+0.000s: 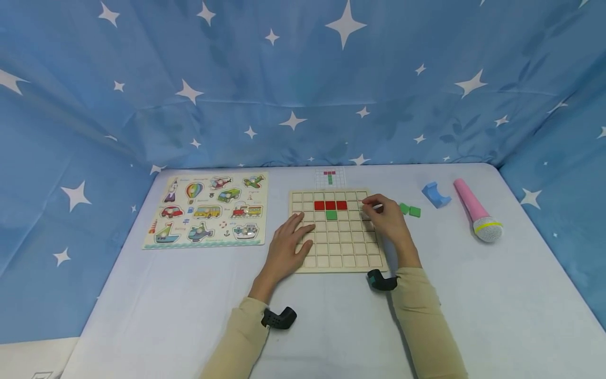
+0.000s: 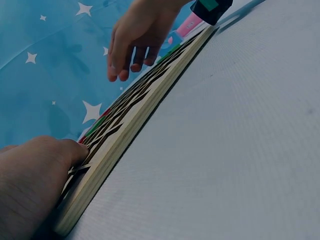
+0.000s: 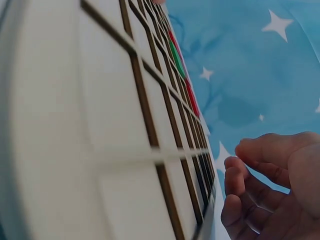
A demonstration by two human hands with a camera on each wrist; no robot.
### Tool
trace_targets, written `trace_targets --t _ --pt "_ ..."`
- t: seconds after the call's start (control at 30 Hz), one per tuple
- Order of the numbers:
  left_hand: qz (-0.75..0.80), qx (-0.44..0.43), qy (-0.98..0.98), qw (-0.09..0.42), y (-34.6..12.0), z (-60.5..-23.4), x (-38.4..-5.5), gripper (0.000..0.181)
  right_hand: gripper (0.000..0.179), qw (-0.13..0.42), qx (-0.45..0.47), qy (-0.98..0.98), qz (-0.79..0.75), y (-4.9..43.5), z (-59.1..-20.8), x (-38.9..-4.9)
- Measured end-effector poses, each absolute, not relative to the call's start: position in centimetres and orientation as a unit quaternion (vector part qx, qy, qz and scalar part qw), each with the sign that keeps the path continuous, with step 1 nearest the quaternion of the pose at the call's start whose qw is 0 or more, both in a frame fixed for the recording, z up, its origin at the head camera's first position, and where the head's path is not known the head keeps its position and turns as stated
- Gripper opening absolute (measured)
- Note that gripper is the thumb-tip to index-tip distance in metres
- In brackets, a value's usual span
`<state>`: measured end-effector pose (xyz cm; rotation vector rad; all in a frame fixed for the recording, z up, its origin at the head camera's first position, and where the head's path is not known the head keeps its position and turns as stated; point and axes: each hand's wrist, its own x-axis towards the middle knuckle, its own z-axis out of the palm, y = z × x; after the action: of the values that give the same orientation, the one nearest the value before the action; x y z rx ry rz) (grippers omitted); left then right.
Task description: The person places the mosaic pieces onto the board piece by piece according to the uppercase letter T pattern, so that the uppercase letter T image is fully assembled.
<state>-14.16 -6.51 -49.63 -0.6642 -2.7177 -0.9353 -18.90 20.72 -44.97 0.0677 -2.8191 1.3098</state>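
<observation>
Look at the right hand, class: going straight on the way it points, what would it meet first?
The right hand points left across the board, so probably the rightmost red tile; the hand's height is hard to judge, so it might pass over.

Pic-puzzle bd (image 1: 224, 216) w/ vehicles, L side wht tbl (image 1: 511, 295) | blu curved blk (image 1: 432, 196), R side | pnk mic (image 1: 468, 201) just R of blk, yel ring | blu curtain (image 1: 293, 79) w/ wht stars
</observation>
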Motion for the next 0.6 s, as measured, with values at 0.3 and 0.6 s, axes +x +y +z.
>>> trace_targets --t 0.3,0.6 --pt "-0.317 -0.228 -0.915 0.103 -6.5 -49.6 -14.1 0.035 0.028 0.031 -0.025 -0.915 0.402 23.4 -45.0 -19.0" --pt "-0.317 -0.227 -0.915 0.101 -6.5 -49.6 -14.1 0.035 0.03 0.051 -0.06 -0.922 0.38 25.7 -45.0 -18.8"
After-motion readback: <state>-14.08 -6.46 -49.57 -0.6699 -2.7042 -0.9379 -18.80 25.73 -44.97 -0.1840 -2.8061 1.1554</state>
